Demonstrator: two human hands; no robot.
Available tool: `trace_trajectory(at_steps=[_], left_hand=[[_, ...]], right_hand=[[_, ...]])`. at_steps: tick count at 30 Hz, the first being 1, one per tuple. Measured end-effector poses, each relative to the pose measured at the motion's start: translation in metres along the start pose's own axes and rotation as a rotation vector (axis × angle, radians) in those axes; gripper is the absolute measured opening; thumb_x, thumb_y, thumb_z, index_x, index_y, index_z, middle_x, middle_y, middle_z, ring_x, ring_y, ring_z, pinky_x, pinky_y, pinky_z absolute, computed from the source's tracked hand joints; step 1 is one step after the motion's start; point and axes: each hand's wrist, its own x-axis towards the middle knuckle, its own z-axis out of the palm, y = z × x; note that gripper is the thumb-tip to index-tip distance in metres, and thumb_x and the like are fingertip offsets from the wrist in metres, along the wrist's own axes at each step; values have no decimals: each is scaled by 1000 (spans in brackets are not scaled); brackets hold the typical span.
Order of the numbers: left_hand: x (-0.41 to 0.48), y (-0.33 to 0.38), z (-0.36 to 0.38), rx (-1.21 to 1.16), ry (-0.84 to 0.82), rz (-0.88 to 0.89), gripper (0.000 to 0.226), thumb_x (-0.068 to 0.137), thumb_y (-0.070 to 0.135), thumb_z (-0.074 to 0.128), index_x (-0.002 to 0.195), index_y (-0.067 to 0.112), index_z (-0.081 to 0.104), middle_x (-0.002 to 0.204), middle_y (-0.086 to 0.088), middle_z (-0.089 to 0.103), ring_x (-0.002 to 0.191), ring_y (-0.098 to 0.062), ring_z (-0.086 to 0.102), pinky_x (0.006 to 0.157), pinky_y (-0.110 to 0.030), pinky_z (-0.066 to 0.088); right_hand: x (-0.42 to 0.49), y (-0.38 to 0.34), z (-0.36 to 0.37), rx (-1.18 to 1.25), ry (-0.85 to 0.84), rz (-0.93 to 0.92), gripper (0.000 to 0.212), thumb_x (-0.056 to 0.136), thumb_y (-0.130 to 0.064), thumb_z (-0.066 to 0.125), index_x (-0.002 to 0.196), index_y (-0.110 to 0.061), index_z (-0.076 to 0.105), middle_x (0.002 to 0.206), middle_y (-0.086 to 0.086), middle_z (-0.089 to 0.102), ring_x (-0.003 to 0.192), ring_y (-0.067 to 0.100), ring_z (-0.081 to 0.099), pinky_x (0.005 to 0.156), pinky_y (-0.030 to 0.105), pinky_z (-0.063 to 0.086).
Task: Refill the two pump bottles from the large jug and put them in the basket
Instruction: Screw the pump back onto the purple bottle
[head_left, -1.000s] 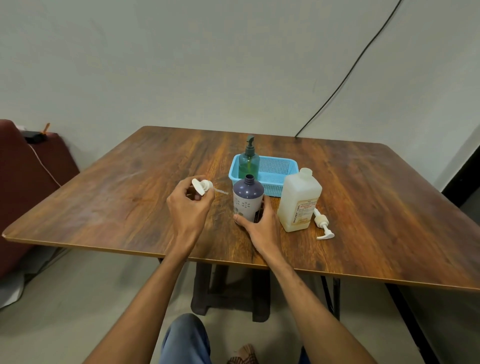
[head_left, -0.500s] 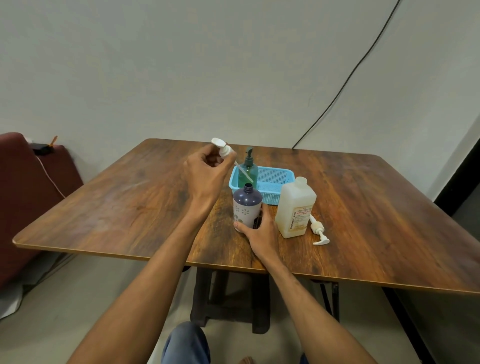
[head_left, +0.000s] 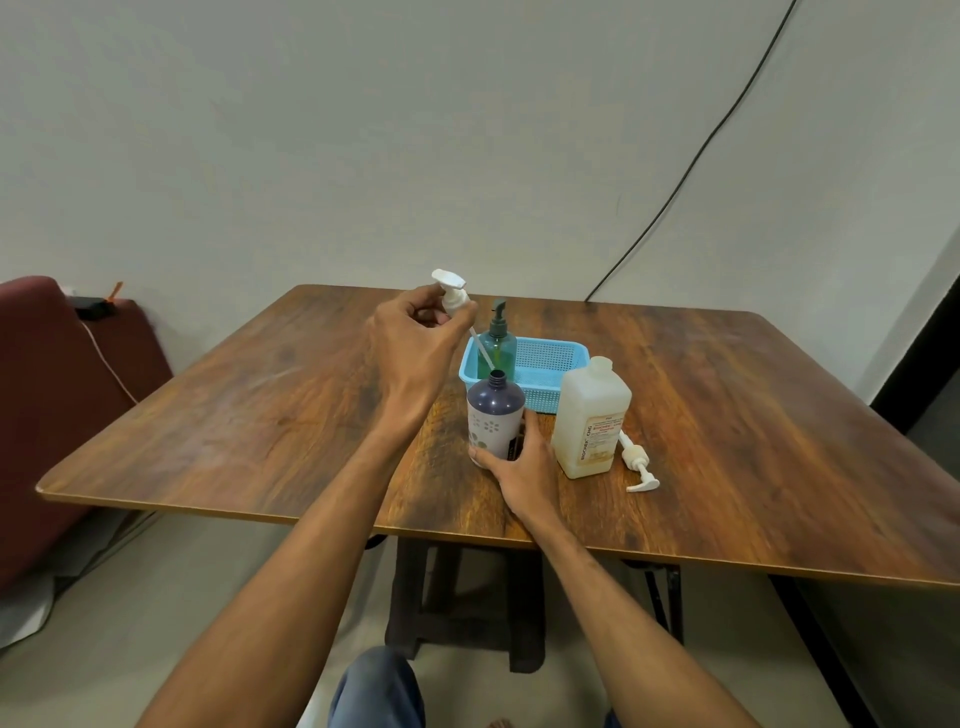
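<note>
Centre of frame: your purple bottle (head_left: 494, 410) is standing upright on the table (head_left: 260, 415), and its neck is open!
Right hand: your right hand (head_left: 524, 467) is low on the bottle. The thumb runs across the near side of the base and the fingers curl round the right side, so you're gripping it against the wood.
Left hand: your left hand (head_left: 415, 338) is up above and to the left of the bottle. Its fingertips are pinching a white pump (head_left: 451, 291) by the collar, and the nozzle points to the upper left.
Tube: the tube (head_left: 480, 351) slants down and to the right from the pump. Its tip is right at the bottle's neck, but you can't tell whether it's inside.
Basket: the blue basket (head_left: 550, 364) sits just behind the purple bottle.
Green bottle: the green bottle (head_left: 497, 343) is upright in the basket's left end, with a dark pump on top.
Jug: the pale jug (head_left: 592, 415) stands upright just right of your right hand, in front of the basket's right end. Its label is turned towards you.
Spare pump: the spare pump (head_left: 636, 460) lies flat on the table just right of the jug's base, its nozzle towards the lower right.
Edges: a black cable (head_left: 691, 166) climbs the wall to the upper right, and there's a red seat (head_left: 41, 389) at the far left.
</note>
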Motion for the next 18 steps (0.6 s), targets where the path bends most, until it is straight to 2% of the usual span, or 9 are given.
trace_trajectory(at_steps=[3,6,9,11,14,16,18], left_hand=[[1,3,1,-17,-1,13,15,81,19,81,94,20,77,78,-4,75,65,-5,60,63,-18,54],[0,2,4,-10,-11,13,13,80,19,81,88,25,74,74,-3,73,63,-5,59,59,-19,52],[-3,-5,10,51,-45,-8,12,80,19,80,92,15,79,73,-1,73,61,-4,58,54,-18,47],[-6,-10,15,81,-60,-6,9,80,19,80,87,15,79,69,1,72,57,-2,55,51,-18,45],[-8,-20,22,91,-87,-20,10,79,18,81,85,23,77,68,3,72,56,-2,57,52,-22,50],[-9,-28,27,133,-134,-44,13,79,17,82,92,16,80,72,5,73,61,-3,62,55,-18,52],[-10,-37,32,183,-199,-66,17,81,18,82,96,11,80,79,2,74,66,-8,67,58,-20,56]], right_hand=[[0,-1,0,5,-1,-2,86,71,-49,86,142,-43,38,137,-23,51,126,1,45,107,32,42],[0,-2,0,8,1,1,85,71,-48,87,141,-43,39,131,-28,48,124,-1,45,106,31,42],[0,-2,-1,6,-1,-2,83,71,-47,86,140,-43,39,130,-27,48,124,0,46,106,30,41],[-1,-3,-1,4,-4,0,82,72,-46,87,140,-41,40,132,-24,51,126,3,48,107,32,42],[-2,-4,-1,4,8,-4,82,72,-43,88,140,-39,41,128,-26,50,122,1,48,104,29,43],[-2,-6,-2,15,12,-17,82,72,-41,88,140,-38,42,129,-25,50,121,1,49,102,27,43],[-3,-6,-2,24,10,-20,82,73,-40,88,141,-35,42,134,-20,53,124,4,50,103,28,44]])
